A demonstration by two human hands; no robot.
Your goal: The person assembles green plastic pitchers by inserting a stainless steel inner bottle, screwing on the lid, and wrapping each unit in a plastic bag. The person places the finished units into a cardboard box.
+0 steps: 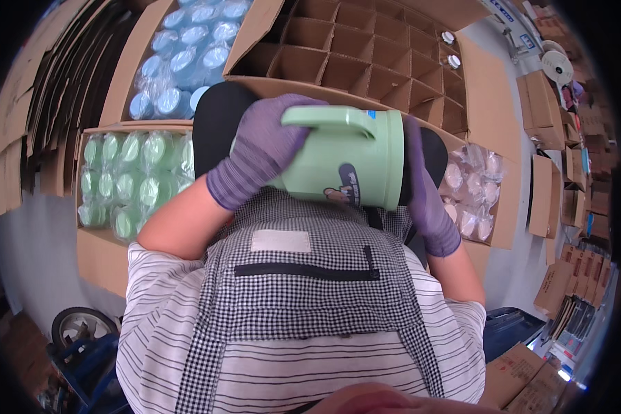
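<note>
A large light-green handled jug (310, 171) lies sideways above my lap, its handle on top and a cartoon sticker on its side. My left hand (271, 134), in a purple knitted glove, grips the jug near one end of the handle. At the jug's wide right end is my right hand (424, 191), gloved alike and slightly blurred, its fingers extended along that end; whether it touches cannot be told. Beyond my knees, a cardboard box with dividers (346, 46) holds two white-capped items (453, 61) in its right-hand cells.
Boxes of bagged blue items (183, 59) and bagged green items (129, 176) stand at left; bagged pink items (473, 191) are boxed at right. Flattened cardboard (46, 108) is stacked far left. A blue wheeled cart (90, 362) stands lower left.
</note>
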